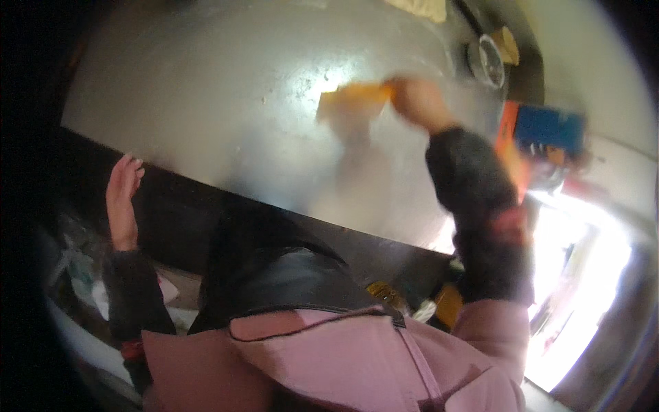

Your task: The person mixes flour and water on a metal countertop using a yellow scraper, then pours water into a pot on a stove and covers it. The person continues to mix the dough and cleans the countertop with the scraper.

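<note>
My right hand (419, 103), blurred, grips one end of a flat yellow-orange scraper-like tool (355, 100) above the shiny metal tabletop (206, 92). Whether the tool's edge touches the surface cannot be told. At the left, my left hand (123, 183) is by the table's near edge, its fingertips at the rim, holding nothing, with the fingers slightly curled. Small crumbs lie on the metal between the hands. Both forearms wear dark sleeve covers, and a pink apron or garment covers my front.
A clear round container (486, 62) stands at the back right, with a tan object (507, 45) beside it. Pale cloth or dough (422, 7) lies at the top edge. A blue and orange box (548, 129) is at the right. Several items sit below the table's near edge.
</note>
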The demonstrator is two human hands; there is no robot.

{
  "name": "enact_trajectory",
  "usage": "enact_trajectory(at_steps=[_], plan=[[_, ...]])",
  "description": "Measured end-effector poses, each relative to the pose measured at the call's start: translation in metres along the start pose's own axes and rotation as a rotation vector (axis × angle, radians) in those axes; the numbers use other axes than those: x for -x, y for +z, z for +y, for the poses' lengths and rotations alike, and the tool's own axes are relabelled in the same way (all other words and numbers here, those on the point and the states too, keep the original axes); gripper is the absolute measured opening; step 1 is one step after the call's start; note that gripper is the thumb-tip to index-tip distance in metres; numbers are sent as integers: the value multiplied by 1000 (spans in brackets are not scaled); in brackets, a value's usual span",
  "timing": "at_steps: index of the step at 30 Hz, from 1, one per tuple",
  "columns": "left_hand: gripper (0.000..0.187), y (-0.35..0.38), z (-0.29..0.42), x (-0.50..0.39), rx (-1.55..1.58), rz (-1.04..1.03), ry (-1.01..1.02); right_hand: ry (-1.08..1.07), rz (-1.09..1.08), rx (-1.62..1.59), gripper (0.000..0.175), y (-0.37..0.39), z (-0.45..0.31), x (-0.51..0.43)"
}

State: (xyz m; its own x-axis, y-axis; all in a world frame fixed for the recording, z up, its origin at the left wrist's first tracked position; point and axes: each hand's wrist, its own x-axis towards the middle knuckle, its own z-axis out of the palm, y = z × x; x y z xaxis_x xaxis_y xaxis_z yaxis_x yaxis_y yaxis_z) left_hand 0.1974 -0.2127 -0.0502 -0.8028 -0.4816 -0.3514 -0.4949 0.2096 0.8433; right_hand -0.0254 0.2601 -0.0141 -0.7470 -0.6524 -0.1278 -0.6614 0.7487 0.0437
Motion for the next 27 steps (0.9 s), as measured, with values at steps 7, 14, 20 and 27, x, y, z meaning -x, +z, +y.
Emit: enact_trajectory(at_steps=[7,14,20,27], plan=[[47,23,4,19,179,34,99,-688,-134,-53,20,17,-134,25],[43,32,-25,23,213,176,48,-70,40,-93,13,42,-112,-140],[39,14,-73,45,85,420,-169,414,98,135,32,37,104,-266],[38,15,-89,35,323,493,-16,137,181,-19,28,39,149,-268]])
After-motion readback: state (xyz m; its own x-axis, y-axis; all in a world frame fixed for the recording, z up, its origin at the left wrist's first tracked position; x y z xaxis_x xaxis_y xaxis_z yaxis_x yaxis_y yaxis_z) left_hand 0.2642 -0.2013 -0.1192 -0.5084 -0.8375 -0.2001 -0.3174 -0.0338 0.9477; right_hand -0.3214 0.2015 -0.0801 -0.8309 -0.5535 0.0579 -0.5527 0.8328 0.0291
